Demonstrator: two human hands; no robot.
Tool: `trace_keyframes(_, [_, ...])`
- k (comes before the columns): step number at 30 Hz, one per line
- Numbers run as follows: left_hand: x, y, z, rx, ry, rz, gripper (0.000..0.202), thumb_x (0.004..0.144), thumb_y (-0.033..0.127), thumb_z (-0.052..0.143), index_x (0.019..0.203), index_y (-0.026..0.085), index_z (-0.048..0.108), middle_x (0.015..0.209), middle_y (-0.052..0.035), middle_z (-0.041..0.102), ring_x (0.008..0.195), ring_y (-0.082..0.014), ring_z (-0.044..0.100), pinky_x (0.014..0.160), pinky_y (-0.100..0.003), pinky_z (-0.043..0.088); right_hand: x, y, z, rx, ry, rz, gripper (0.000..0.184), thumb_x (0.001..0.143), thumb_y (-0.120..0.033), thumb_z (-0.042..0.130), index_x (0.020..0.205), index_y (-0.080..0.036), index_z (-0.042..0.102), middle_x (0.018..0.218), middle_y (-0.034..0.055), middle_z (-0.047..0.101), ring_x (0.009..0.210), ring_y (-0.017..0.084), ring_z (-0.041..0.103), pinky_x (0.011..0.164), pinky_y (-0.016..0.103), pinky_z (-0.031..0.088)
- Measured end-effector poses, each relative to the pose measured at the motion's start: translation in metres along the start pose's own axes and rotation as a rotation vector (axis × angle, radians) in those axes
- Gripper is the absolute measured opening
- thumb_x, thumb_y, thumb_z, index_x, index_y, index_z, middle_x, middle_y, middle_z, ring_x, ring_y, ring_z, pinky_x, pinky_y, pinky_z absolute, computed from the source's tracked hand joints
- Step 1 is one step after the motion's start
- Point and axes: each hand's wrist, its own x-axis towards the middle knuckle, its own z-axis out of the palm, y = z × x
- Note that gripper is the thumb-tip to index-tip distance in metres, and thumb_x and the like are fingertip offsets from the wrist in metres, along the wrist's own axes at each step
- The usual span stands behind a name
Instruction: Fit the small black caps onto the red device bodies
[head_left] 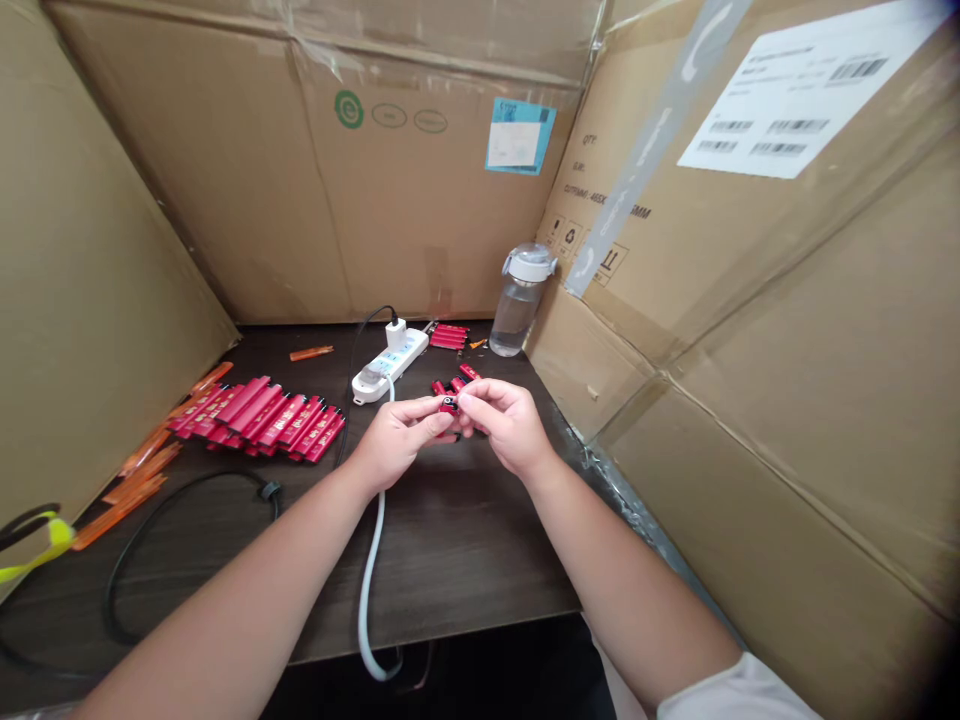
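Above the middle of the dark table, my left hand (401, 437) pinches a small red piece with a black end (448, 406) between thumb and fingers. A pale ring shows on that black end. My right hand (506, 420) is closed at the same piece, its thumb and fingertips against the right side. Fingers cover most of the piece, so its full shape is hidden. Just behind the hands lie several short red pieces (470, 372). To the left is a pile of red flat sticks with black ends (259, 415), some with gold print.
A white power strip (390, 366) with a plugged charger stands behind my left hand; its pale cable runs over the front edge. A water bottle (517, 300) stands back right. Orange strips (127, 500) and a black cable (112, 590) lie left. Cardboard walls (420, 220) surround the table.
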Motion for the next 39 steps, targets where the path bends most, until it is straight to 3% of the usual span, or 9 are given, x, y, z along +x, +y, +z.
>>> trace_keyframes(12, [-0.002, 0.002, -0.001, 0.005, -0.049, -0.064, 0.029, 0.078, 0.031, 0.067, 0.103, 0.016, 0.070, 0.101, -0.0102, 0.071, 0.094, -0.0230, 0.066, 0.087, -0.042, 0.054, 0.000, -0.001, -0.002, 0.079, -0.026, 0.129, 0.018, 0.067, -0.030, 0.075, 0.070, -0.014, 0.067, 0.055, -0.0009, 0.061, 0.048, 0.009, 0.053, 0.048, 0.022, 0.045])
trace_keyframes(31, [-0.003, 0.001, 0.001, 0.039, -0.067, -0.064, 0.030, 0.076, 0.033, 0.068, 0.101, 0.016, 0.071, 0.101, -0.0102, 0.070, 0.094, -0.0238, 0.066, 0.086, -0.043, 0.054, 0.001, -0.004, -0.003, -0.012, -0.065, 0.109, 0.020, 0.066, -0.031, 0.074, 0.066, -0.014, 0.065, 0.051, -0.0015, 0.059, 0.046, 0.009, 0.052, 0.047, 0.023, 0.044])
trace_keyframes(36, [-0.002, 0.003, 0.001, 0.185, -0.005, 0.030, 0.028, 0.076, 0.035, 0.067, 0.094, 0.014, 0.073, 0.093, -0.0084, 0.070, 0.084, -0.0192, 0.064, 0.078, -0.035, 0.053, 0.003, -0.003, -0.005, -0.006, -0.060, 0.121, 0.021, 0.067, -0.033, 0.073, 0.069, -0.014, 0.064, 0.053, -0.0010, 0.060, 0.047, 0.010, 0.053, 0.047, 0.024, 0.044])
trace_keyframes(39, [0.003, 0.002, -0.003, 0.286, 0.145, 0.064, 0.028, 0.076, 0.038, 0.066, 0.089, 0.014, 0.073, 0.081, -0.0065, 0.069, 0.071, -0.0146, 0.060, 0.069, -0.028, 0.050, 0.007, 0.000, -0.012, -0.089, 0.049, 0.099, 0.020, 0.070, -0.034, 0.068, 0.072, -0.015, 0.062, 0.055, -0.0015, 0.059, 0.045, 0.010, 0.050, 0.046, 0.024, 0.042])
